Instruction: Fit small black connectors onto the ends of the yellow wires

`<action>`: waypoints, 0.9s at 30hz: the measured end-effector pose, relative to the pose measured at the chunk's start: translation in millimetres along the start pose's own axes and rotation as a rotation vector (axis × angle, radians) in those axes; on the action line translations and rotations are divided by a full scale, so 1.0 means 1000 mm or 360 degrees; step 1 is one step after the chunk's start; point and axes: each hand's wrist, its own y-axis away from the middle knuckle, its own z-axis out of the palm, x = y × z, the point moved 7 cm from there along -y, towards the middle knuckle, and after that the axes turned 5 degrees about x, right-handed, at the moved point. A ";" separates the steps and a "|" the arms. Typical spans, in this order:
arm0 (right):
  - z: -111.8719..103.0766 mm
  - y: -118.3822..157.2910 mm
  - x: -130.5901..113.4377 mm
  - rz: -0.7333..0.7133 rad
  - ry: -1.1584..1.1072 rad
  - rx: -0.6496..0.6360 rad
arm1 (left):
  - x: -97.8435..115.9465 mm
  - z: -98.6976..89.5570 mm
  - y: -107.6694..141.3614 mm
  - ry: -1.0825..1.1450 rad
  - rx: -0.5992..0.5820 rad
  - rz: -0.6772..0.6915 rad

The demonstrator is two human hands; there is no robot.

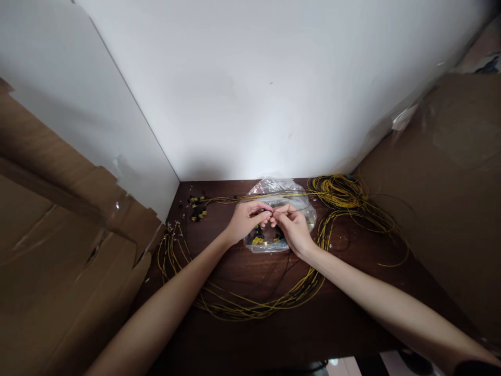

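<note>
My left hand and my right hand meet fingertip to fingertip over a clear plastic bag. The fingers of both are closed in a pinch. A thin dark wire runs out by my right fingers, which seem to grip it; its end is hidden between the hands. What my left fingertips pinch is too small to make out. Below the hands, yellow and black connector pieces show in the bag.
A coil of yellow and black wires lies at the back right. More yellow wires curve across the brown table beneath my forearms. Several small yellow-black connectors sit back left. Cardboard flanks the left; a white wall rises behind.
</note>
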 end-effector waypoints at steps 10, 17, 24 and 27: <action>0.001 0.000 -0.002 0.0000 -0.0063 0.0050 | 0.003 -0.001 0.001 0.0186 0.0066 0.0023; 0.000 0.001 -0.005 -0.0012 -0.0068 0.0079 | 0.002 -0.002 0.000 0.0252 0.0121 0.0002; 0.002 0.001 -0.004 -0.0034 -0.0016 0.0002 | 0.003 -0.002 0.000 0.0252 0.0110 0.0003; 0.001 0.000 -0.003 -0.0059 -0.0015 -0.0003 | 0.005 -0.001 0.000 0.0260 0.0093 0.0025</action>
